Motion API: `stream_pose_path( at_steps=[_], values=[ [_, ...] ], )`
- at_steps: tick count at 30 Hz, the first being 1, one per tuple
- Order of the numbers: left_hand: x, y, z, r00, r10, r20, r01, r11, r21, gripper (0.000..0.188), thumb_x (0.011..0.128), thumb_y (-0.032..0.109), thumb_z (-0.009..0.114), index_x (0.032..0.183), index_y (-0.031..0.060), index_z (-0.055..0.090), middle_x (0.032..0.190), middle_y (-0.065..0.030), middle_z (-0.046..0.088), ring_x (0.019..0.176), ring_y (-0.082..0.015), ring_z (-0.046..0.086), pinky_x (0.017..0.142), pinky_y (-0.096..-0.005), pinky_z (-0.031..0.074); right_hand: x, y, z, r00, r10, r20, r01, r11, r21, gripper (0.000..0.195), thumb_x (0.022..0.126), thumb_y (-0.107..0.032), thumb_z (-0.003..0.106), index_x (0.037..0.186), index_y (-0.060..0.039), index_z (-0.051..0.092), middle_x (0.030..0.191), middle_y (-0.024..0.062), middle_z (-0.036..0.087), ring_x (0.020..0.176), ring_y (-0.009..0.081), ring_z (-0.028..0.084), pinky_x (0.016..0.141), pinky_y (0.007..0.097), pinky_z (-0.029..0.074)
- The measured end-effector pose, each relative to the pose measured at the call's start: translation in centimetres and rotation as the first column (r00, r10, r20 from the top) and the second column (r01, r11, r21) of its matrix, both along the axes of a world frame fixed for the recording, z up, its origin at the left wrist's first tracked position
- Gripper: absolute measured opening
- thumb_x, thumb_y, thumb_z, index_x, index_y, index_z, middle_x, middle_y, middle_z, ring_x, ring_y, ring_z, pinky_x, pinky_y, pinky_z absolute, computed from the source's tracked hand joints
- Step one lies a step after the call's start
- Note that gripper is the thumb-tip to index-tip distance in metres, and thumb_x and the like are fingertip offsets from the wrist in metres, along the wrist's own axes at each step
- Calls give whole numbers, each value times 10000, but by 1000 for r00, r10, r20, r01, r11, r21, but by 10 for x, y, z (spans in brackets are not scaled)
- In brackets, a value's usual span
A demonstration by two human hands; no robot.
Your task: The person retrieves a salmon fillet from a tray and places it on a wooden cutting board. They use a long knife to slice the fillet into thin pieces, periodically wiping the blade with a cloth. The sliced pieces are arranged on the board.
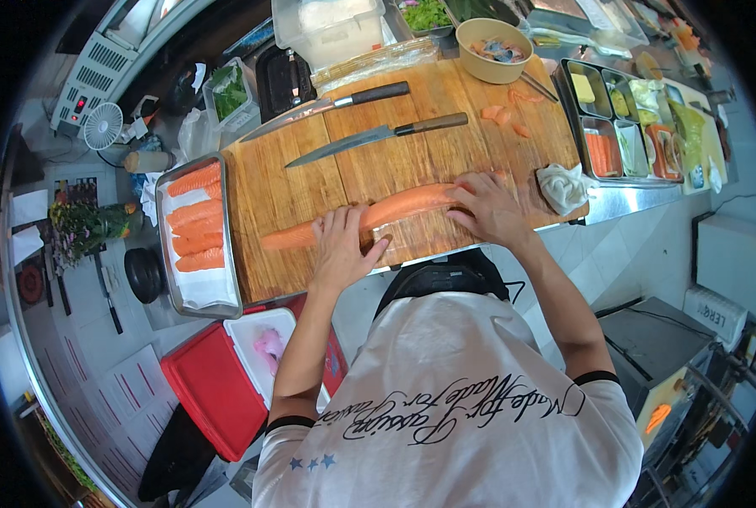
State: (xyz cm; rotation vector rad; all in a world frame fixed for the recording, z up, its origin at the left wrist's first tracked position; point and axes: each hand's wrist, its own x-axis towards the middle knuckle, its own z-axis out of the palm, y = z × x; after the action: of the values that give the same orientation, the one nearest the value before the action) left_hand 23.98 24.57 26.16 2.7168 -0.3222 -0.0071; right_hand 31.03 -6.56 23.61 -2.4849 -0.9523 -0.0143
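A long, narrow salmon fillet strip (410, 205) lies across the near part of a wooden cutting board (276, 190). My left hand (346, 247) is laid over its left half, fingers across the flesh and thumb on the near side. Toward the right end, my right hand (489, 206) holds the strip between fingers and thumb, covering part of it. Beyond the fillet rest two long knives: one with a brown wooden handle (438, 122), the farther one with a black handle (375, 93). Small salmon scraps (498, 115) lie at the board's far right.
Salmon pieces on white paper fill part of a metal tray (232, 267) at left. A crumpled white cloth (563, 188) sits at the board's right edge, near metal food containers (575, 111). A paper bowl of scraps (495, 71) stands at the back. Below left is a red-lidded cooler (210, 381).
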Motion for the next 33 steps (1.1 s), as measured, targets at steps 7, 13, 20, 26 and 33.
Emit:
stream_pose_path(
  at_steps=[7, 13, 20, 26, 33],
  values=[
    [-32, -1, 0, 989, -86, -116, 89, 996, 22, 553, 821, 381, 795, 1261, 70, 667, 1140, -131, 622, 1043, -308, 560, 955, -464, 346, -21, -13, 2, 986, 41, -164, -41, 999, 2, 447, 881, -379, 746, 1240, -126, 663, 1056, 92, 612, 1069, 306, 579, 999, 483, 394],
    [-46, 26, 3, 988, 153, -34, -150, 985, 82, 622, 869, 465, 739, 1364, 103, 631, 1309, -150, 601, 1224, -312, 537, 1082, -521, 298, -25, -17, 13, 980, -194, -33, 192, 980, -54, 553, 863, -399, 762, 1322, -113, 644, 1220, 85, 650, 1152, 299, 584, 1036, 478, 379],
    [-76, 67, 10, 942, 296, -155, -231, 912, 339, 728, 895, 506, 714, 1488, 127, 526, 1486, -186, 508, 1401, -344, 442, 1192, -572, 183, -27, -17, 15, 972, -216, -97, 183, 946, -268, 570, 836, -359, 793, 1324, -110, 637, 1259, 90, 663, 1209, 284, 583, 1046, 498, 368],
    [-39, 18, 23, 982, 76, -172, -96, 989, -109, 720, 881, 376, 767, 1493, 104, 501, 1434, -200, 541, 1352, -387, 487, 1183, -510, 281, -7, -18, 26, 903, -223, -368, 87, 932, -351, 574, 767, -264, 842, 1264, -55, 645, 1168, 130, 695, 1117, 339, 644, 992, 473, 411],
    [59, -67, 32, 796, -574, -192, 315, 663, -679, 884, 717, 287, 911, 1466, 61, 499, 1310, -183, 632, 1218, -324, 599, 1034, -402, 480, -17, 20, 106, 948, -16, -319, -39, 986, -164, 431, 734, -152, 851, 1123, -37, 706, 1033, 144, 729, 961, 349, 690, 831, 445, 533]
  ],
)
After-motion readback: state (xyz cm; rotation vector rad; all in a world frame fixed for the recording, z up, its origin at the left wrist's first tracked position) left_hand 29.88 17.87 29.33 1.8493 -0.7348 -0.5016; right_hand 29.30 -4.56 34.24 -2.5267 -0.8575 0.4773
